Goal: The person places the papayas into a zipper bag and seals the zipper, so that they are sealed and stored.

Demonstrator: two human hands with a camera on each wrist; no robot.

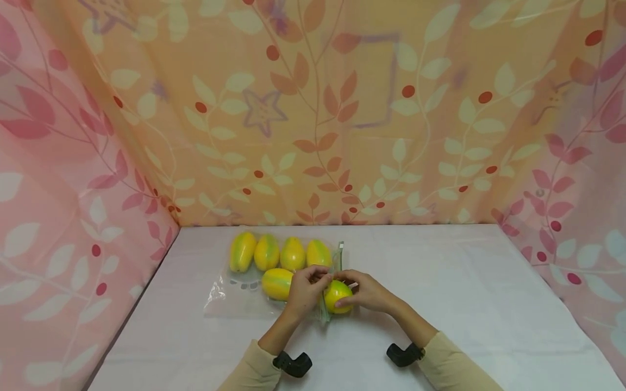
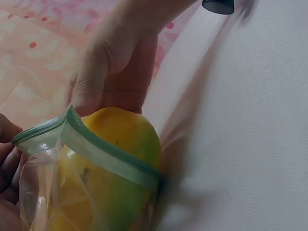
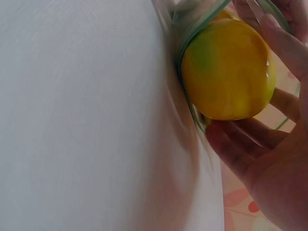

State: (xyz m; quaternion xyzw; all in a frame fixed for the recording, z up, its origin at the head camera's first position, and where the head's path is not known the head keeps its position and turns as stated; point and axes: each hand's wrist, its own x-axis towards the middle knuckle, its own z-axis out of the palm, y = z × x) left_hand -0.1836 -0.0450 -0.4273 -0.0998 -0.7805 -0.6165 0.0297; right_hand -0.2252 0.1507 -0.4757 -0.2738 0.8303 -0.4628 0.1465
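A clear zip bag [image 1: 230, 304] with a green seal strip [image 2: 110, 149] lies flat on the table, its mouth toward the right. Several yellow-and-green papayas [image 1: 266, 252] are inside it. My left hand [image 1: 305, 290] pinches the bag's edge at the mouth, lifting the seal in the left wrist view. At the opening sits one papaya [image 3: 228, 72], partly inside the bag and partly out. My right hand [image 1: 371, 292] holds its outer end, thumb on one side and curled fingers on the other. Another papaya [image 1: 276, 284] lies in the bag just left of my left hand.
A white cloth covers the table [image 1: 440, 271]. Patterned curtains [image 1: 313, 108] stand behind it and along both sides. Black curved mounts [image 1: 293, 364] sit on both wrists, near the table.
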